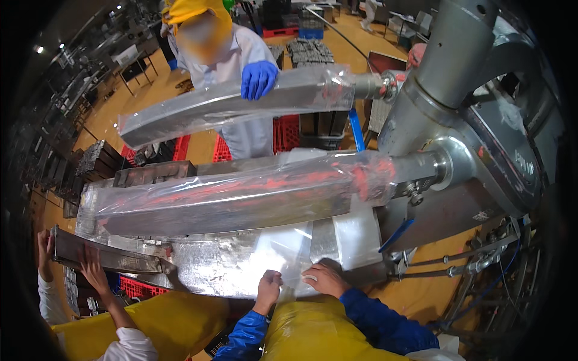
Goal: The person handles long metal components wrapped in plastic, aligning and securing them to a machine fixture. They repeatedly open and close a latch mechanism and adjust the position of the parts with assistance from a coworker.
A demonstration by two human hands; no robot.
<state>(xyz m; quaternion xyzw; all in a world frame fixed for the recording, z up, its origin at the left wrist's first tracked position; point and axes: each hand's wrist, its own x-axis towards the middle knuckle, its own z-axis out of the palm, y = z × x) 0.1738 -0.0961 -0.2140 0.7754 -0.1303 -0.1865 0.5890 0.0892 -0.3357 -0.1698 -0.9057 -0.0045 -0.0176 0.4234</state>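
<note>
Close in, both hands [298, 283] pinching clear plastic film [289, 253], bagged metal tube [241, 198] overhead, co-worker's blue glove [259, 78] beyond.

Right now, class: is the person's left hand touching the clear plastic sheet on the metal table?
Touching. The head view shows the left hand closed on the edge of the clear plastic sheet, which runs straight into its fingers with no gap, over the metal table.

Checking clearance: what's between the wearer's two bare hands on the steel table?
Head view: a clear plastic sheet runs between left hand and right hand, both gripping it on the steel table.
</note>
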